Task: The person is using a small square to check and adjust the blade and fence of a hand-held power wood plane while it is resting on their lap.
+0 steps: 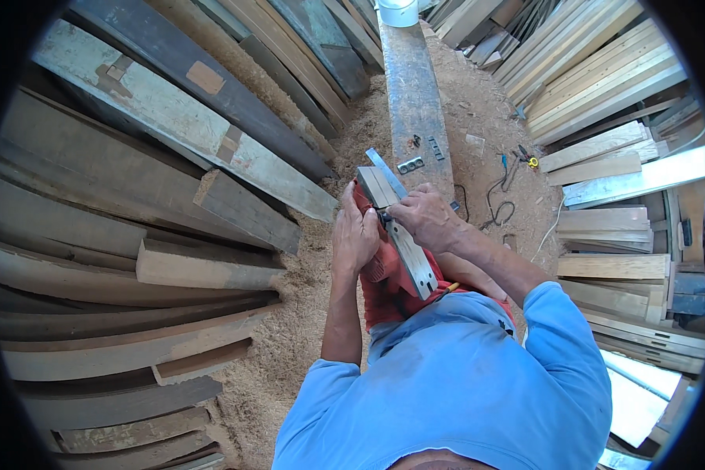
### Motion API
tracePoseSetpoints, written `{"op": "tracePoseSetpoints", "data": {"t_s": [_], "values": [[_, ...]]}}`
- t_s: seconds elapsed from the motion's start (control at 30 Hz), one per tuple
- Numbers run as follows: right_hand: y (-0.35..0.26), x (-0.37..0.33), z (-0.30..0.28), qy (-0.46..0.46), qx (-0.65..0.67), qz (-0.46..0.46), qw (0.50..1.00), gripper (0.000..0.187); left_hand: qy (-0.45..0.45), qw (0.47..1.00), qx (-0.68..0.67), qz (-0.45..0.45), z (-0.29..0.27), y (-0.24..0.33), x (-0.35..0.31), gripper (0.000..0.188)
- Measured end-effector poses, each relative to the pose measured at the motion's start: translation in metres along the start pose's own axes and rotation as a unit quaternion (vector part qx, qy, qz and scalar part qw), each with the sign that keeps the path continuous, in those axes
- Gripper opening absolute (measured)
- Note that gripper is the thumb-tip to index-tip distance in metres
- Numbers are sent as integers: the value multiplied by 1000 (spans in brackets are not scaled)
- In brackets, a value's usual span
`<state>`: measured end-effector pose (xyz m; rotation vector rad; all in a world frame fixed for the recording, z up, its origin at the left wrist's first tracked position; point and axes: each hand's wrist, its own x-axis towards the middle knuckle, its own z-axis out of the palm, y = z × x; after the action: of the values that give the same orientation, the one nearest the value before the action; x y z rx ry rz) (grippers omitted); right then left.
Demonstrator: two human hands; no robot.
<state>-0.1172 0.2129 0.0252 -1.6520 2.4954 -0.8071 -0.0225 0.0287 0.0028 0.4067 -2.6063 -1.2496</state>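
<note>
A red electric planer (380, 262) rests upside down over my lap. Its pale metal sole (412, 254) faces up, split by a dark gap at the cutter. Along the planer's left side lies my left hand (354, 239), its fingers bent against the body and the edge of the sole. My right hand (429, 218) is closed, its fingertips pinched together at the cutter gap; whatever they grip is hidden. Just beyond that hand, a flat bluish strip (384, 168) sticks out beside the front of the sole. A thin yellow-orange stick (449, 290) lies by the planer's near end.
A long worn plank (419, 86) runs away from me, bearing small metal pieces with holes (410, 165) and a white bucket (399, 12). Yellow-handled pliers (533, 162) and a dark cable (493, 192) lie on the shaving-covered floor. Timber stacks (86, 274) crowd both sides.
</note>
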Motion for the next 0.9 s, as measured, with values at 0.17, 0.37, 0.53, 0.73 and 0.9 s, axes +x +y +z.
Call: {"op": "tracePoseSetpoints", "data": {"t_s": [0.17, 0.37, 0.53, 0.73, 0.9], "values": [[2, 6, 9, -16, 129, 150, 980, 21, -13, 1000, 10, -21, -1, 8, 0, 69], [0, 3, 16, -4, 126, 147, 981, 25, -11, 999, 43, 0, 2, 3, -2, 76], [-11, 8, -10, -101, 53, 101, 988, 17, -83, 992, 78, -60, -8, 20, 5, 88], [-6, 2, -19, -6, -46, -40, 998, 22, -71, 994, 65, -53, 0, 5, 7, 93], [9, -9, -9, -7, 47, 95, 994, 24, -59, 995, 69, -47, 0, 11, 9, 89]]}}
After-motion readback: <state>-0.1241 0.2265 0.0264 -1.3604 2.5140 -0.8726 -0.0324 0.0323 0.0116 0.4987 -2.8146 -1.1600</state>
